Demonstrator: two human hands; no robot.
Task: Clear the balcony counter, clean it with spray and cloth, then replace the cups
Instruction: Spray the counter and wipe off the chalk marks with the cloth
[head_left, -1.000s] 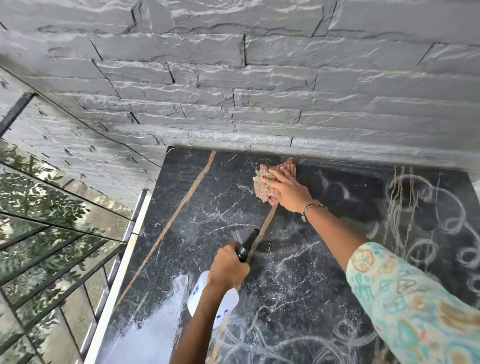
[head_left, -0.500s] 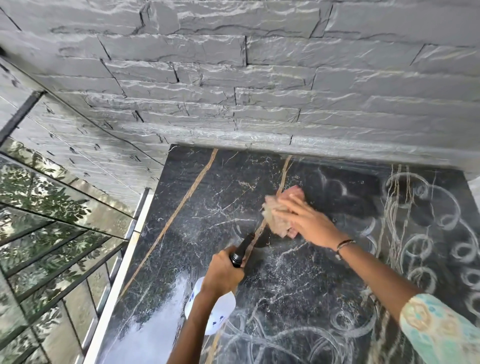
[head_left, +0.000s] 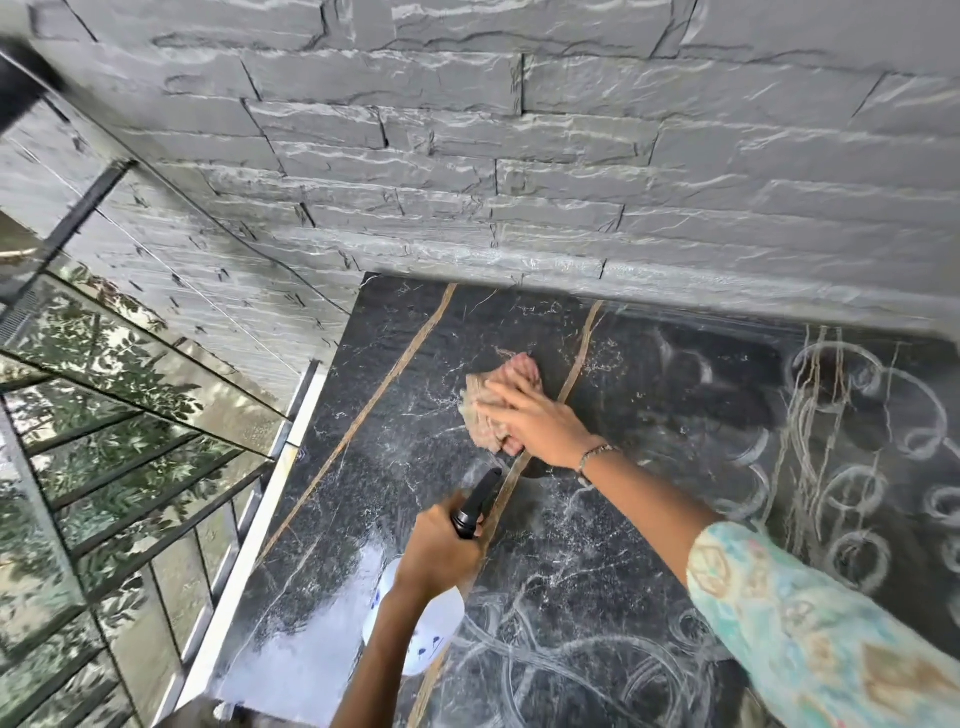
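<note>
The black marble counter (head_left: 405, 395) with tan veins fills the lower half of the view. My right hand (head_left: 535, 423) lies on a crumpled pink and beige cloth (head_left: 493, 400) near the counter's middle, fingers spread over it and pressing it down. My left hand (head_left: 439, 551) grips the neck of a white spray bottle (head_left: 421, 636) with a black nozzle (head_left: 478, 501), which points toward the cloth. No cups are in view.
A grey stone wall (head_left: 519, 156) runs along the counter's far edge. Dried swirl marks (head_left: 852, 457) cover the counter's right side. A glass railing with a metal frame (head_left: 249, 540) borders the left edge, with foliage seen through it.
My right hand has drawn the cloth back from the wall toward the counter's middle and a little left. The left hand with the bottle has stayed near the same spot.
</note>
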